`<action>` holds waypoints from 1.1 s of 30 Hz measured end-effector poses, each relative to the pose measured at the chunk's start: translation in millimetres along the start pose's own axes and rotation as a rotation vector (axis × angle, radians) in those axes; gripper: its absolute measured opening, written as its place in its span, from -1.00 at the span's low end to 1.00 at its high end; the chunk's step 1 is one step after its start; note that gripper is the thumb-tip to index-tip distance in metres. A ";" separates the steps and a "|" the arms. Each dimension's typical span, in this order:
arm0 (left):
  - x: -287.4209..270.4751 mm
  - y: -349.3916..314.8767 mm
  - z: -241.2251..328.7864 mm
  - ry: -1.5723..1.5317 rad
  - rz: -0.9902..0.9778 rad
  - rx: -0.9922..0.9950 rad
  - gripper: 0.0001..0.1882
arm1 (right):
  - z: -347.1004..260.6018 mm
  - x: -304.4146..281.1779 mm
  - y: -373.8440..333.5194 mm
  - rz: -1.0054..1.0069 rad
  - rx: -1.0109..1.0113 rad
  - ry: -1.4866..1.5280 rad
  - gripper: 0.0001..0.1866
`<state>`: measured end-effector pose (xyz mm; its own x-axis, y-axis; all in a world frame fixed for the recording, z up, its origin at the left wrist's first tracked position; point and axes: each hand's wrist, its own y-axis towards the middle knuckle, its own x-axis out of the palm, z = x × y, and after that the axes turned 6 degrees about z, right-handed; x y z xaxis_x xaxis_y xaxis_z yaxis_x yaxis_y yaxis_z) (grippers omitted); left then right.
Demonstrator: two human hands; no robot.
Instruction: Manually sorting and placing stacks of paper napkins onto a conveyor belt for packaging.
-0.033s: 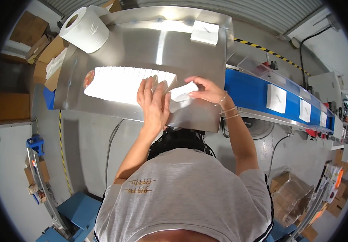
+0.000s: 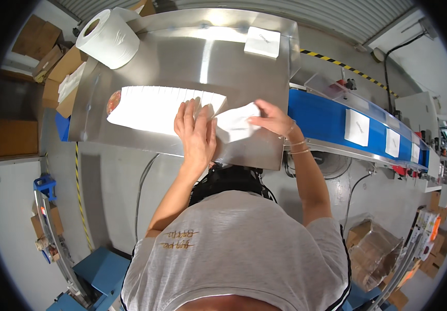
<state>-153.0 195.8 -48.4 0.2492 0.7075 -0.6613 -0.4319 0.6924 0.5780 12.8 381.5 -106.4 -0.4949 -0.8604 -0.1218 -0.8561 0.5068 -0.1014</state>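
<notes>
A fanned row of white packets [image 2: 148,110], overlapping one another, lies along the near part of the steel table [image 2: 182,65]. My left hand [image 2: 196,136] rests on the right end of this row, fingers stretched out and lying flat. Between thumb and fingers, my right hand [image 2: 276,120] pinches the right edge of a single white packet [image 2: 235,124]. That packet looks creased and lies just right of the row, its left side close by my left fingers. Whether the two touch I cannot tell.
A big white paper roll [image 2: 112,41] stands at the table's far left, and a flat white packet [image 2: 263,42] lies at the far right. Beside the table runs a blue conveyor belt [image 2: 314,111] carrying several white packets [image 2: 357,127]. An open cardboard box [image 2: 60,88] sits left.
My right hand has shifted slightly right, drawing out the edge of the packet, which now lies flatter and wider. The packets on the belt have moved a little. My left hand stays nearly in place.
</notes>
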 end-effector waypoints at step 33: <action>-7.6 1.1 -14.3 0.044 0.056 -0.003 -0.69 | 82.6 -133.2 -78.2 1.221 0.199 -1.123 -0.60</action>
<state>-167.8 189.2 -49.6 0.1857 0.7382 -0.6485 -0.4465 0.6513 0.6135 158.0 460.9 -163.9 -0.3912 0.4378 -0.8095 0.0010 0.8798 0.4754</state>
